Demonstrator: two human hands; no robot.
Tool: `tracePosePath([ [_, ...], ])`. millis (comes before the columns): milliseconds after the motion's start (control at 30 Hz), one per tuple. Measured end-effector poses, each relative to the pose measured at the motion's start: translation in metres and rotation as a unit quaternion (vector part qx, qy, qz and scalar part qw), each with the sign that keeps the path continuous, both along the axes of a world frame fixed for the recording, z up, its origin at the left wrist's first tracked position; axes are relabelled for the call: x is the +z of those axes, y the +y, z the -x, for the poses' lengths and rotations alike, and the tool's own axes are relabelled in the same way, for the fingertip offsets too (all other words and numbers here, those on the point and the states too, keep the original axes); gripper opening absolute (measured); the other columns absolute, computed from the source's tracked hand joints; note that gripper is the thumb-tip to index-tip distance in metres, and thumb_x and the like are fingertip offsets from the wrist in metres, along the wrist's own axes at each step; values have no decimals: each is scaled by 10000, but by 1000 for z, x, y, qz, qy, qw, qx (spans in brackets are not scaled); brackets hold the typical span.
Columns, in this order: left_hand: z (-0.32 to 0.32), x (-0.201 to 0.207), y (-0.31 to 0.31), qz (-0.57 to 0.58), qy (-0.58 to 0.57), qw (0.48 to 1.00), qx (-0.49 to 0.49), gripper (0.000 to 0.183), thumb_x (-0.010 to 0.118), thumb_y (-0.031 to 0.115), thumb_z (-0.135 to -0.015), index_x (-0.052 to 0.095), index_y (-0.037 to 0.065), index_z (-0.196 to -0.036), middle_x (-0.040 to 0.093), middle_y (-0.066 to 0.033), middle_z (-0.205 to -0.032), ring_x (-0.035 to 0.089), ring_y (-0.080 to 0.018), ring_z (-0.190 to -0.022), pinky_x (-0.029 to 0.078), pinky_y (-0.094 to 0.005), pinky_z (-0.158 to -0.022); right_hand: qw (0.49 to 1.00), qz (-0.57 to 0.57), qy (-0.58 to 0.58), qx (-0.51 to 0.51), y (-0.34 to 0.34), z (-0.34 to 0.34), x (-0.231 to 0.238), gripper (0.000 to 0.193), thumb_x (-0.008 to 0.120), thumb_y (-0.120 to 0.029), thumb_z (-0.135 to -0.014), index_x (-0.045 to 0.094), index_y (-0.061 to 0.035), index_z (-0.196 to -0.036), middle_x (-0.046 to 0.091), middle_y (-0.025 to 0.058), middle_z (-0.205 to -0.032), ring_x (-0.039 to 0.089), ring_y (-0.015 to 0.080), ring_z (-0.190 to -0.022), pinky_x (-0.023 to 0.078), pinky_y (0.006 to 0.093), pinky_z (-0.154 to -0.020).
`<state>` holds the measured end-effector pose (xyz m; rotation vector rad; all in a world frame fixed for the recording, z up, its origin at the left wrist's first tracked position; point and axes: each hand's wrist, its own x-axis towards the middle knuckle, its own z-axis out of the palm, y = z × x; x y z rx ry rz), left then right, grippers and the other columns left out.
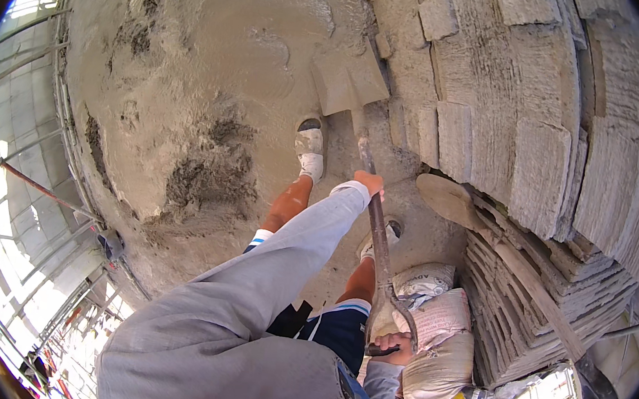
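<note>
A square-bladed shovel [378, 238] runs up the middle of the head view, its metal blade [346, 83] caked with grey mortar. The blade lies on the wet, muddy surface beside the slabs. My left hand [369, 183] is closed around the upper part of the shaft, with the grey sleeved arm stretched out. Lower down, my right hand [392, 348] grips the handle end near my right thigh. Wet grey mortar [219, 38] spreads across the ground left of the blade, with darker rough lumps [214, 160] in it.
Stacked rough slabs [498, 86] fill the right side. A second, round-bladed shovel [521, 266] leans across a lower slab stack [526, 325]. Filled sacks [439, 363] stand beside my right hand. Scaffold poles [31, 174] and netting edge the left. My feet [310, 147] stand on the mortar-covered floor.
</note>
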<state>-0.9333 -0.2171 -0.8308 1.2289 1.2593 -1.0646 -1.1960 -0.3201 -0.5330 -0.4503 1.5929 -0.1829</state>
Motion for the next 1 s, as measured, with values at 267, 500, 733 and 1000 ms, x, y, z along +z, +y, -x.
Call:
tracePosePath([
  [267, -275, -36, 73, 77, -112, 930, 342, 67, 495, 19, -790, 482, 3, -726, 493, -117, -641, 528, -259, -552, 484, -413, -529, 920, 179, -89, 338, -44, -341, -63, 109, 562, -58, -659, 483, -55, -734, 387, 51, -521, 344, 178, -379, 325, 341, -411],
  [500, -316, -25, 262, 39, -192, 861, 470, 65, 524, 58, -772, 526, -7, -770, 546, -147, -663, 585, -296, -601, 509, -417, -584, 844, 150, -196, 476, 60, -455, -78, 135, 599, -14, -649, 484, -23, -718, 414, 68, -538, 360, 180, -379, 332, 350, -397],
  [733, -150, -1, 459, -10, -236, 778, 582, 91, 518, 97, -776, 473, 68, -703, 437, -48, -549, 456, -185, -469, 448, -344, -472, 697, 107, -275, 654, 196, -371, -84, 73, 599, 6, -668, 536, 13, -704, 570, 103, -599, 480, 151, -427, 428, 321, -443],
  [1000, 1, 115, 444, 21, -240, 732, 637, 200, 514, 99, -805, 360, 137, -684, 357, 48, -565, 377, -81, -455, 363, -263, -430, 481, 328, -378, 720, 158, -225, -66, 175, 704, -50, -594, 602, -44, -737, 589, 137, -616, 601, 303, -523, 477, 352, -523],
])
